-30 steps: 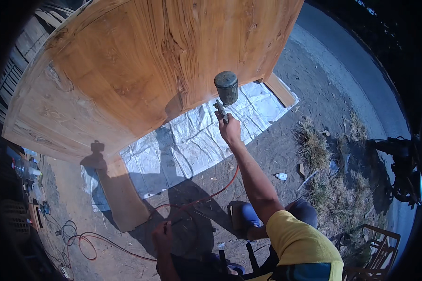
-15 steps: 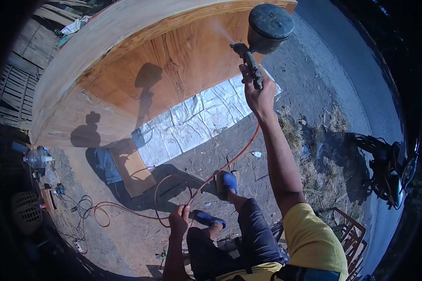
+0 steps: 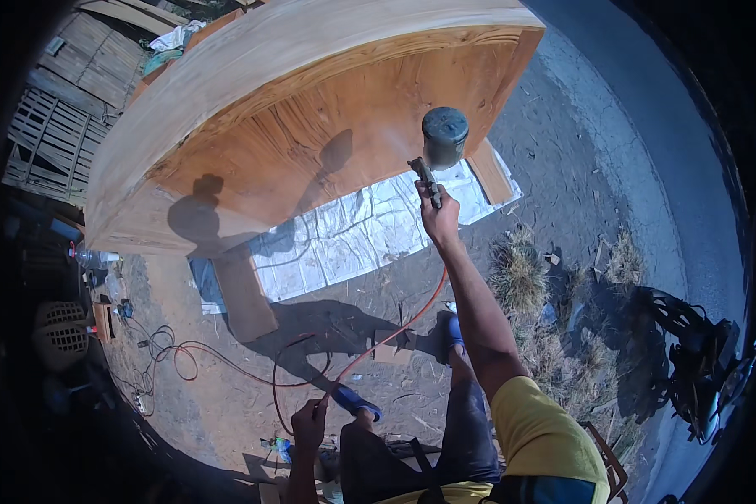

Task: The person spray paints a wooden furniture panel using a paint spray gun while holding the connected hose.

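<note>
- Wooden furniture piece [image 3: 378, 118] — top centre of frame
- Silver sheet [image 3: 353, 235] — middle, below it
- Red hose [image 3: 378, 346], lower middle, left hand [image 3: 308, 427] closed around it
- Spray gun [image 3: 444, 141], upper right of centre, right hand [image 3: 441, 220] wrapped around it

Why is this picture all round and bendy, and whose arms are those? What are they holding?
There's no robot here, just a person's two bare hands! The camera sits on the person's head and looks down. Its very wide fisheye lens makes straight edges bend. The right hand grips a spray gun with a dark cup on it, and a faint mist shows in front. The left hand holds a red hose. Ahead is a big piece of wood with a curved edge. A silvery sheet lies on the ground below it.
</note>
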A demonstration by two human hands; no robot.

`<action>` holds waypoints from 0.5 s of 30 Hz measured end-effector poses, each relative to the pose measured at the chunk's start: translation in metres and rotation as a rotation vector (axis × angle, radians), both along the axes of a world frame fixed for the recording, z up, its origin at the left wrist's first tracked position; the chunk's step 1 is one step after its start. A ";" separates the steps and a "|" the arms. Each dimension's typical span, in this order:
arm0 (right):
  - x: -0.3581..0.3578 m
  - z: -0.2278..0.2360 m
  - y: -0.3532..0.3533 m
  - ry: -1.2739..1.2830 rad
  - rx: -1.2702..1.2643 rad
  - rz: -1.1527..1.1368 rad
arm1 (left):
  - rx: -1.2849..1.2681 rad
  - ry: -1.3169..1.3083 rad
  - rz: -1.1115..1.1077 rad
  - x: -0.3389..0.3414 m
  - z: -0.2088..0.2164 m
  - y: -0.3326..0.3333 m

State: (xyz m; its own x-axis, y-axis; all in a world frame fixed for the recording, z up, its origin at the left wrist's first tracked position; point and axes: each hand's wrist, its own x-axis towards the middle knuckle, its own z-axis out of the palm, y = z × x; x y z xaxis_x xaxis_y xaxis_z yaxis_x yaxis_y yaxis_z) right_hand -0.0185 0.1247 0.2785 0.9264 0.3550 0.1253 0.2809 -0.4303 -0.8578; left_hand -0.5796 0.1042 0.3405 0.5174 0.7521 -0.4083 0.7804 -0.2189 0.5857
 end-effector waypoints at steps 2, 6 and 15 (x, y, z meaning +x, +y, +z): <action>0.021 -0.011 -0.014 -0.004 -0.061 0.015 | -0.026 0.070 0.053 0.025 0.004 -0.022; 0.052 0.018 -0.043 0.011 -0.198 0.110 | -0.007 0.082 0.081 0.063 0.019 -0.064; 0.129 0.219 -0.104 -0.156 0.084 0.196 | -0.065 -0.007 0.044 0.166 0.067 -0.111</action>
